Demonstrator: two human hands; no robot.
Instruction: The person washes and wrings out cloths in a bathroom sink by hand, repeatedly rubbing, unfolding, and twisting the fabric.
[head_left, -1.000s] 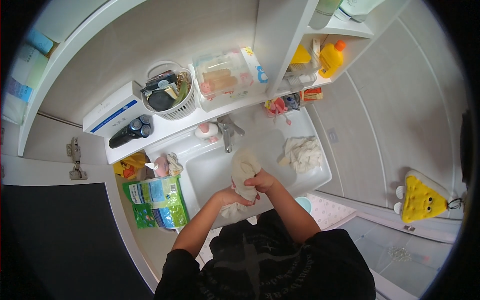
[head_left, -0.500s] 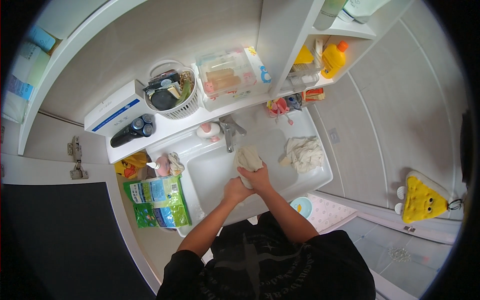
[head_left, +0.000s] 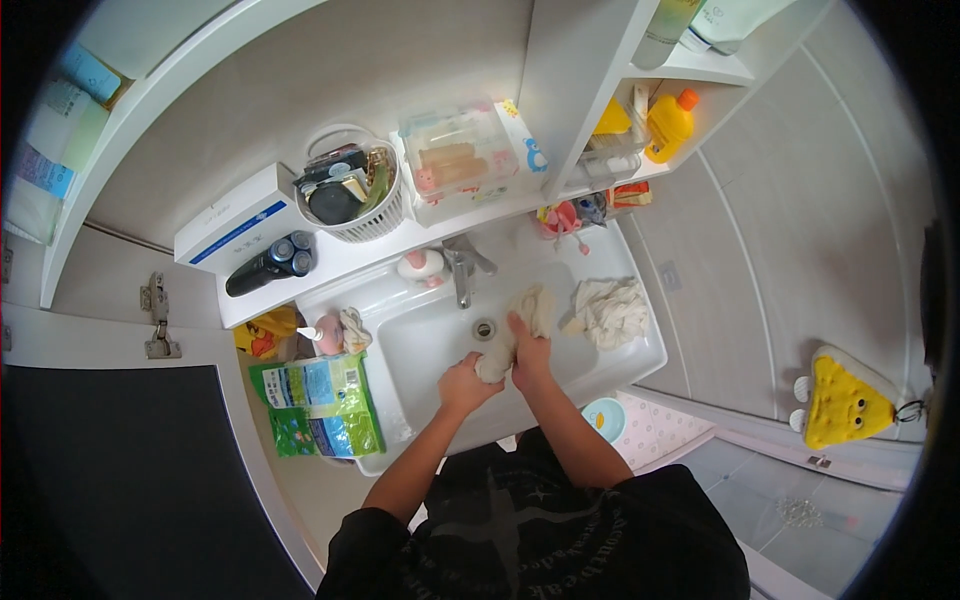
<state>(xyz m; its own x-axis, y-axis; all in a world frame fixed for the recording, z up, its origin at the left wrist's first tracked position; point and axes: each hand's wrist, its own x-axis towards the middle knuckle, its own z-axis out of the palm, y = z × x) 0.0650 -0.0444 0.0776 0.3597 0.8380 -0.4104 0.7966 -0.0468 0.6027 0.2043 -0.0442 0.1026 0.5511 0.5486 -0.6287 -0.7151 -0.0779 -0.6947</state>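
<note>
Over the white sink basin I hold a cream-coloured, wet-looking cloth with both hands. My left hand is closed around its near end. My right hand grips it further along, with the thumb on top and part of the cloth sticking out beyond toward the tap. Between the tap and my left hand the drain shows. A second crumpled cream cloth lies on the sink's right side, apart from my hands.
Behind the sink, a shelf carries a white basket, a clear box and an electric shaver. A soap dispenser stands beside the tap. On the left lie a green packet and a pink pump bottle. A pink cup sits at the back right.
My hands have moved apart, the right one farther right and the left slightly left. The bunched cloth is now stretched longer between them, and the drain has come into sight.
</note>
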